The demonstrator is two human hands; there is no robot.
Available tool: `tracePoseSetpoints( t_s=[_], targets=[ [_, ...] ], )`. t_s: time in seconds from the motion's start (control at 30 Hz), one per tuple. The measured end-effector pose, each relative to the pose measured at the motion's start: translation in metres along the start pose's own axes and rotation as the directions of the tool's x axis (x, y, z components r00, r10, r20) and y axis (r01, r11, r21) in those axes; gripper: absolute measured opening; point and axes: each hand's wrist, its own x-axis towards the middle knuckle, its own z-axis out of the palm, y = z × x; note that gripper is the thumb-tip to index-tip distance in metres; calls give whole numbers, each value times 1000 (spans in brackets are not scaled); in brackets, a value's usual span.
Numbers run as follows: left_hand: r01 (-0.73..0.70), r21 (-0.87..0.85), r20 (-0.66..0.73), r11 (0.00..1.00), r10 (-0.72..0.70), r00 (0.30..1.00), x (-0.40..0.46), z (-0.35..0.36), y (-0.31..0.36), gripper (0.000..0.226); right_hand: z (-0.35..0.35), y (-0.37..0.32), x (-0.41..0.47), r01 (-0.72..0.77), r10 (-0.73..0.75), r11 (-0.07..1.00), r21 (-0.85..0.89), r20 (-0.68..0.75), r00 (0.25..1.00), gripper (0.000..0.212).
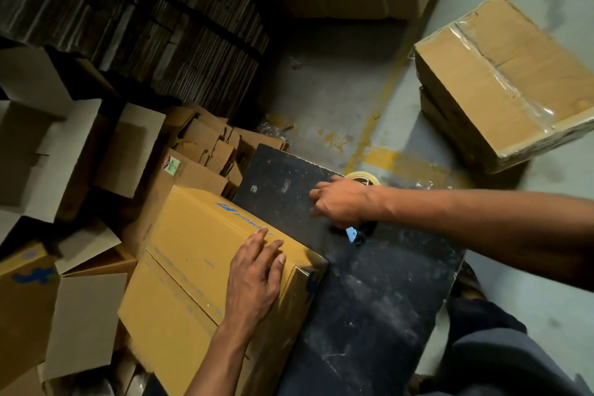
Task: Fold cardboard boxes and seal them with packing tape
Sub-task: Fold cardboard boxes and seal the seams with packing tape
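A yellow-brown cardboard box (193, 254) with blue print lies at the left edge of a black board (369, 283), its flaps closed along a centre seam. My left hand (254, 280) lies flat on the box near its right corner, fingers straight. My right hand (340, 201) reaches over the board and grips a tape dispenser (360, 231); its clear tape roll (363, 177) shows behind the knuckles and a blue part below them. Most of the dispenser is hidden by the hand.
A taped box (504, 80) lies tilted on the grey floor at the right, on another box. Open white-lined cartons (48, 138) and folded boxes crowd the left. Flat cardboard is stacked high at the back (128, 10). My knee (498, 347) is at the lower right.
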Motion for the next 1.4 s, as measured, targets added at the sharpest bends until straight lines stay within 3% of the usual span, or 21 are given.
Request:
tracePoseSetpoints(
  t_s=[0.07,0.13,0.23,0.3,0.47,0.6,0.67,0.73,0.8,0.9,0.93,1.0,1.03,1.07,1.1,1.17,1.27,1.33,1.4],
  targets=[
    [11,-21,20,1000,-10,1000,-6,5,-1,46,11,-23,-16,-52,78,950,309,-71,994,61],
    [-3,-49,19,999,4,1000,-11,14,-4,48,34,-58,-33,-116,190,786,608,-59,980,75],
    [-5,-99,-29,995,2,1000,-14,24,-7,49,77,-110,-47,-178,378,565,806,-61,924,89],
    [-24,-142,-57,990,16,998,-14,29,-11,49,99,-144,-43,-134,508,465,875,-140,850,91],
    [-37,-169,-88,985,22,996,-13,38,-15,51,137,-211,-8,21,702,399,917,-320,636,101],
    [-52,-182,-108,982,33,994,-14,41,-18,56,152,-249,19,-64,788,461,885,-375,489,109],
    [-56,-195,-109,979,35,993,-13,41,-20,58,151,-259,24,-146,817,466,872,-362,449,114],
    [-59,-207,-108,976,37,993,-13,40,-20,60,152,-265,19,-217,814,486,847,-348,465,117],
    [-66,-216,-104,974,45,994,-14,40,-19,61,160,-268,6,-277,770,557,783,-361,526,120],
    [-78,-246,-104,966,53,993,-14,39,-20,60,166,-270,-14,-286,689,628,724,-345,638,101],
    [-82,-257,-105,963,57,993,-14,39,-20,60,162,-268,-20,-241,706,590,771,-347,618,87],
    [-85,-277,-103,957,58,993,-13,39,-22,61,142,-257,-27,-100,838,418,903,-342,425,58],
    [-83,-282,-98,956,57,994,-12,40,-23,61,128,-246,-29,-37,895,326,945,-296,335,51],
    [-82,-283,-91,956,58,994,-11,40,-23,61,112,-233,-29,3,922,251,968,-240,305,54],
    [-84,-280,-85,956,62,994,-11,40,-24,62,96,-218,-27,16,920,205,979,-198,339,61],
    [-92,-281,-69,955,76,995,-10,39,-25,64,70,-194,-23,-36,860,206,978,-164,483,69],
    [-97,-314,-56,944,84,995,-10,36,-27,56,65,-167,-12,-36,757,221,975,-148,637,48],
    [-88,-330,-57,940,73,996,-9,36,-27,50,78,-154,-8,68,708,163,984,-165,687,39],
    [-85,-337,-63,938,68,996,-9,37,-26,49,91,-146,-6,130,701,138,982,-189,688,38]
  ],
)
